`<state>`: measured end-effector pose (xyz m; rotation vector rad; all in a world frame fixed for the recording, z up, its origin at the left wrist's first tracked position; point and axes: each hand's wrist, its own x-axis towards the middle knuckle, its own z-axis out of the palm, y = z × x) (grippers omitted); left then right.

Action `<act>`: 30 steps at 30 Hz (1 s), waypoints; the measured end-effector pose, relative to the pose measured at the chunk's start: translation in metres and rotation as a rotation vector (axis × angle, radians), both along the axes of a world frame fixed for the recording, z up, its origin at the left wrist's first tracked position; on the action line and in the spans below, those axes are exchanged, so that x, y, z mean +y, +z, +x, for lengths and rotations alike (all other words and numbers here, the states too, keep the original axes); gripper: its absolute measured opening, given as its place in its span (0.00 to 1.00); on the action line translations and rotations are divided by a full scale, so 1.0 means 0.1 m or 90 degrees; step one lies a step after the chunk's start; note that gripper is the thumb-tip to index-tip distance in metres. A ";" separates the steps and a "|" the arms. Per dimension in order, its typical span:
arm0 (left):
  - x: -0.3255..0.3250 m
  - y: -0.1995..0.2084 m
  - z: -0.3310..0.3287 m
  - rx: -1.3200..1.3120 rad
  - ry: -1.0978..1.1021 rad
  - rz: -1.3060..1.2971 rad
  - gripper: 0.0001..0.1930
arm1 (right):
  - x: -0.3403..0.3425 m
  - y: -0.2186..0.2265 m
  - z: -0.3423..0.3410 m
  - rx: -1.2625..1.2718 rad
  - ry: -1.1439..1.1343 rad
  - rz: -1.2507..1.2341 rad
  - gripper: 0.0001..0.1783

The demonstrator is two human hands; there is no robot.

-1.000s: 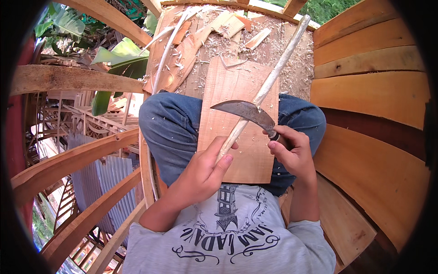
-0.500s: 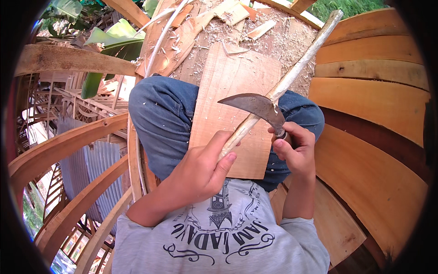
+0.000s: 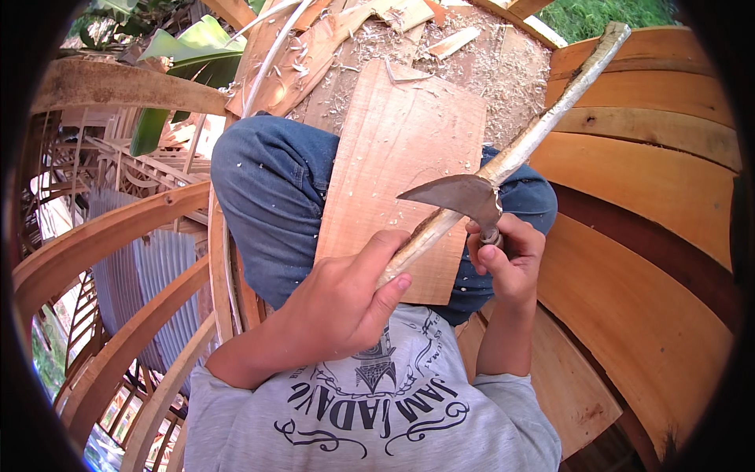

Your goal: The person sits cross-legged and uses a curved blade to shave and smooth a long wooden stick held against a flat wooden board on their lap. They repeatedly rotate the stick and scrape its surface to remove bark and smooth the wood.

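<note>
My left hand (image 3: 350, 295) is closed around the near end of a pale, partly peeled wooden stick (image 3: 543, 126), which slants up to the far right. In my right hand (image 3: 513, 256) is the short handle of a sickle (image 3: 454, 195) with a dark curved blade. The blade lies across the stick's middle, its point toward the left, and a small curl of shaving shows beside its edge near the handle. Beneath, a flat wooden board (image 3: 409, 118) rests over my lap between my jeans-covered knees (image 3: 275, 177).
Wood shavings (image 3: 385, 47) and offcuts (image 3: 454, 42) litter the planks beyond the board. Curved plank walls (image 3: 645, 173) rise at the right. Bent wooden ribs (image 3: 118, 224) stand at the left, with corrugated sheets (image 3: 165, 275) and a large green leaf (image 3: 193, 55) outside them.
The stick's far end has swung right, and the stick appears rolled, showing more dark bark. The sickle blade has shifted right and slightly down, its angle changed. Both hands keep their hold.
</note>
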<state>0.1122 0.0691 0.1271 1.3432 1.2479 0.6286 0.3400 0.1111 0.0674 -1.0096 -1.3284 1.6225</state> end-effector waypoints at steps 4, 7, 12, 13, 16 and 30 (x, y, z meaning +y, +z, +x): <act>-0.01 0.00 0.00 0.003 -0.002 -0.004 0.14 | -0.01 -0.01 0.00 0.006 -0.009 -0.003 0.12; -0.02 -0.01 0.00 0.010 -0.007 -0.009 0.14 | -0.02 0.02 0.00 -0.022 -0.011 -0.009 0.12; -0.04 -0.04 -0.05 0.030 0.028 0.039 0.14 | -0.10 0.12 -0.09 -0.153 0.055 0.118 0.12; -0.03 -0.01 -0.07 0.031 0.032 0.019 0.13 | -0.11 0.13 -0.12 -0.084 -0.066 -0.020 0.12; -0.03 -0.03 -0.06 0.007 0.043 0.029 0.13 | -0.10 0.13 -0.12 -0.079 0.003 -0.017 0.11; -0.02 0.03 -0.06 -0.036 0.046 -0.033 0.11 | -0.19 0.02 -0.07 -0.176 -0.107 0.092 0.14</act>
